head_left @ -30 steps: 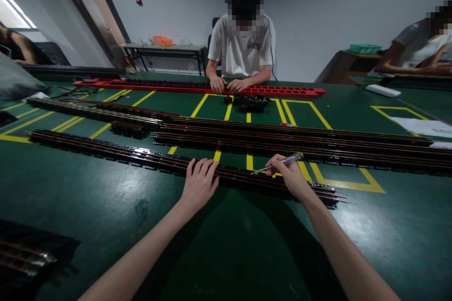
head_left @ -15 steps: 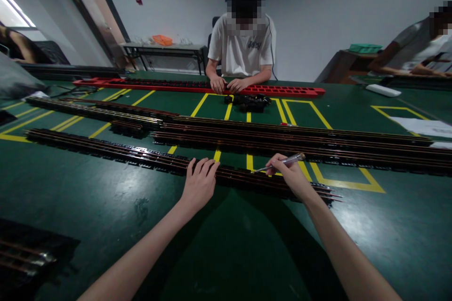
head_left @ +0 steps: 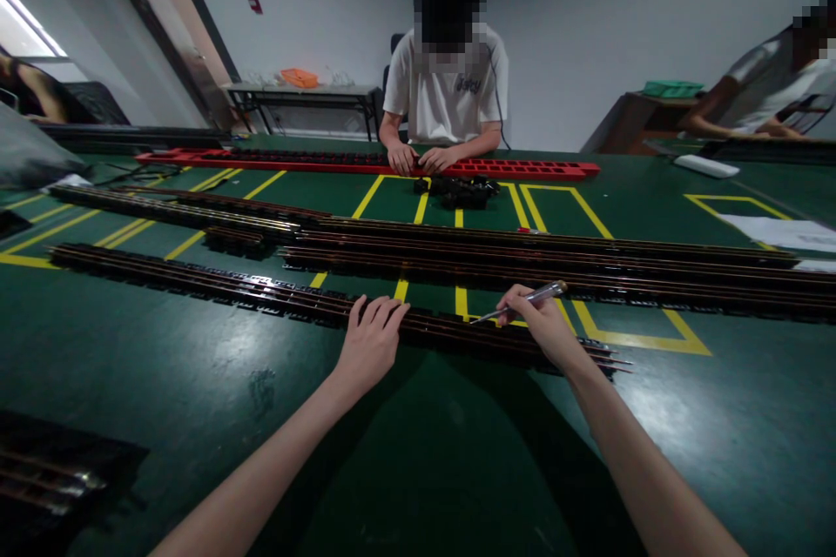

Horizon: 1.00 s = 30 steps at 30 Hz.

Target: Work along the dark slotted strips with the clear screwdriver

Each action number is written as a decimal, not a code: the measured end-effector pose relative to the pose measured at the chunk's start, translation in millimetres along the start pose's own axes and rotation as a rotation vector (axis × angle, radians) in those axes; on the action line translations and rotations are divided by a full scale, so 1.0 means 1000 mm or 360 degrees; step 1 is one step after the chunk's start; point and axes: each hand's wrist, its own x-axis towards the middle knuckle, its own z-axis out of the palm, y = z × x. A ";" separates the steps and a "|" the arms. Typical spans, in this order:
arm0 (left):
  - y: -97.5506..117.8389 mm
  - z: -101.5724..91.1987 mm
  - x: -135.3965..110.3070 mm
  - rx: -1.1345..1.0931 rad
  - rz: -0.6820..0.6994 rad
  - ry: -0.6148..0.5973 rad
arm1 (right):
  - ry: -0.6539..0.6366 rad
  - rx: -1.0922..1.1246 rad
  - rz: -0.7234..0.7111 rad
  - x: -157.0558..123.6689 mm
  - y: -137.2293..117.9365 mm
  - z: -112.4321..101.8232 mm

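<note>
dark, glossy metal runs the length of the nearest rail strip [head_left: 274, 300], a long thin assembly lying flat on the green surface [head_left: 196, 383], just in front of the person. it looks stiff across its width but likely to sag or whip along its length, and the slick rails and small black clips beneath seem easy to knock out of line; it is best held flat from above, near the spot being worked. the left hand [head_left: 367, 346] does just that, palm down, fingers [head_left: 382, 313] spread and laid over the strip, pressing, not gripping. the right hand [head_left: 542, 326] is closed in a pen-like pinch on a slim silvery tool [head_left: 522, 301], light and rigid by its look, tip angled down towards the strip between the two hands. both forearms reach forward, wrists low. more rail strips [head_left: 522, 257] lie beyond, and another person's hands [head_left: 421, 159] rest on a red tray [head_left: 535, 167] across the surface.
</note>
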 end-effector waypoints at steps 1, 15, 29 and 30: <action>-0.001 0.001 0.000 -0.0016 0.0011 -0.0001 | 0.0005 0.0000 0.0001 0.000 0.000 0.000; -0.006 0.001 -0.001 -0.0067 0.0037 -0.0013 | 0.0082 0.0061 -0.0025 0.001 0.005 -0.009; -0.007 0.001 -0.001 -0.0106 0.0028 0.0002 | 0.0205 0.0141 -0.0054 0.003 0.016 -0.013; -0.007 0.001 -0.001 -0.0107 0.0029 0.0003 | 0.0211 0.0145 -0.0050 0.003 0.016 -0.013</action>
